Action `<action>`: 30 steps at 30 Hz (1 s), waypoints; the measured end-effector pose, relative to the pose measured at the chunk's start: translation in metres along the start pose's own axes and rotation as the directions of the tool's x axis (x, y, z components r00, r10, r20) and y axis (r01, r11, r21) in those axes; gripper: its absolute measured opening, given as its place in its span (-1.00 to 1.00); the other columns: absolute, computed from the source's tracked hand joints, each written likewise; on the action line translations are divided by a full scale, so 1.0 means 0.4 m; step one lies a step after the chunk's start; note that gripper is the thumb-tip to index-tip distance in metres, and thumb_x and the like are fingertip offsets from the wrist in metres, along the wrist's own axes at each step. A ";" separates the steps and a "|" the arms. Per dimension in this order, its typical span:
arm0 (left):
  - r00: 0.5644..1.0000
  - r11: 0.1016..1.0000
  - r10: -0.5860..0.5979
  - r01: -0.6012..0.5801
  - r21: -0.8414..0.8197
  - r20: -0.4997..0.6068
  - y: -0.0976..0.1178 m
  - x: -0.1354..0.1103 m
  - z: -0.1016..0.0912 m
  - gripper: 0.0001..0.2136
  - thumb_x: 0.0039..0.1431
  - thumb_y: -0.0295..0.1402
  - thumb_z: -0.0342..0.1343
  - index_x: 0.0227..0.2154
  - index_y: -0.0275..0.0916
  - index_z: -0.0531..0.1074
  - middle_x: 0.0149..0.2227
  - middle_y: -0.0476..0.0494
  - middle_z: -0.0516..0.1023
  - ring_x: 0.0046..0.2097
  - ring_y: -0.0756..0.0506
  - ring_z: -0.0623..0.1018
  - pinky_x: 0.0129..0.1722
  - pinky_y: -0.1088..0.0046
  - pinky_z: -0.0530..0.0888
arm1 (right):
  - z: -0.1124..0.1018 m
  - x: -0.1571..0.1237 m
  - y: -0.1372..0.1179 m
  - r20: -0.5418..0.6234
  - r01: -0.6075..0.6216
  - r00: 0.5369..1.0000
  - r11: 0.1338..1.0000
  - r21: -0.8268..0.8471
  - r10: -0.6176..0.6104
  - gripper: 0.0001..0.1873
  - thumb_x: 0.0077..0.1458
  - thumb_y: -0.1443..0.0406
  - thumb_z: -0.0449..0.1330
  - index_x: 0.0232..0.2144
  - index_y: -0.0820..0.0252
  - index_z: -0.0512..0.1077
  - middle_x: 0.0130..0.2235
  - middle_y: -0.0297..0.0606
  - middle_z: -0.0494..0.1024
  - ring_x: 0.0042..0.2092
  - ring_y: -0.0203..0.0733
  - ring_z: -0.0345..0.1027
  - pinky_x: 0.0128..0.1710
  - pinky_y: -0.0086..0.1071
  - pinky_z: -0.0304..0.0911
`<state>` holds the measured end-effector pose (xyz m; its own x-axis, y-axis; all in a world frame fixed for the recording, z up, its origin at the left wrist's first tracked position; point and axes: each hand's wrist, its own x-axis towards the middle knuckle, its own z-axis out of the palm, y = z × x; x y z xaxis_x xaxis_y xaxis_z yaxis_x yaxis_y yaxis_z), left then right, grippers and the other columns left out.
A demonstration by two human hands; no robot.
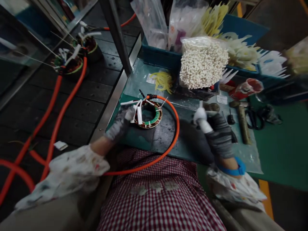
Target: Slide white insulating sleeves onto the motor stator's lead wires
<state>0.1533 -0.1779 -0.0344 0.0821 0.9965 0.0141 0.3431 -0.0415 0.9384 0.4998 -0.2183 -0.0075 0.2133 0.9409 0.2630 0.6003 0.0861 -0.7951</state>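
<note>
A ring-shaped motor stator [157,123] with copper windings and a green circuit board lies on the bench, an orange cable [177,123] looping from it. My left hand [120,122], in a grey glove with white fingertip covers, is closed at the stator's left edge around one of the white sleeves [140,115] on its leads. To the right, my right hand [218,133] is raised over the bench, apart from the stator. Its white-covered thumb and finger come together; blur hides what is between them.
Behind are a bag of small white beads [203,64], blue bins [156,56] of tubing and yellow loops [162,81]. A hammer [243,123], scissors [255,118] and red cup [247,89] lie right. Wired stators [72,72] and orange cables [64,115] occupy the left.
</note>
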 end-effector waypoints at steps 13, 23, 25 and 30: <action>0.883 0.881 0.468 -0.464 0.090 -0.034 -0.033 -0.070 0.045 -0.52 0.53 0.00 0.26 0.38 0.02 0.54 0.38 -0.17 0.65 0.46 -0.33 0.58 0.56 -0.15 0.48 | 0.136 -0.206 -0.049 0.433 0.125 0.889 0.988 0.088 -0.151 -0.62 0.45 0.17 0.33 0.23 0.03 0.68 0.09 -0.09 0.84 0.04 0.10 0.80 0.06 -0.08 0.70; 0.685 0.643 0.724 -0.711 0.285 0.077 -0.035 -0.095 0.039 -0.41 0.63 -0.06 0.13 0.60 0.16 0.21 0.46 -0.13 0.58 0.55 -0.29 0.48 0.56 -0.10 0.49 | 0.120 -0.186 -0.124 0.374 0.299 0.888 0.954 -0.024 -0.268 -0.74 0.48 0.04 0.35 -0.02 -0.03 0.78 -0.27 -0.27 0.81 -0.33 -0.13 0.67 -0.30 -0.30 0.50; 0.683 0.633 0.725 -0.711 0.305 0.087 -0.030 -0.101 0.038 -0.42 0.64 -0.06 0.10 0.61 0.16 0.20 0.46 -0.12 0.58 0.55 -0.29 0.49 0.58 -0.10 0.47 | 0.122 -0.175 -0.137 0.359 0.323 0.887 0.946 -0.034 -0.290 -0.71 0.50 0.01 0.33 -0.11 -0.02 0.77 -0.35 -0.29 0.75 -0.38 -0.14 0.61 -0.35 -0.29 0.43; 0.759 0.702 0.643 -0.637 0.317 0.102 -0.004 -0.113 0.034 -0.49 0.59 -0.09 0.15 0.51 0.14 0.34 0.45 -0.09 0.59 0.54 -0.33 0.50 0.60 -0.16 0.42 | 0.121 -0.161 -0.139 0.420 0.189 0.897 0.978 -0.083 -0.138 -0.62 0.41 -0.11 0.35 -0.25 -0.02 0.69 -0.37 -0.21 0.68 -0.33 -0.01 0.61 -0.30 -0.18 0.48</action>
<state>0.1618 -0.2237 -0.0412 0.3784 0.7225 0.5786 0.4851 -0.6872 0.5408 0.4154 -0.2679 -0.0068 -0.2151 0.9697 0.1156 0.6921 0.2349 -0.6826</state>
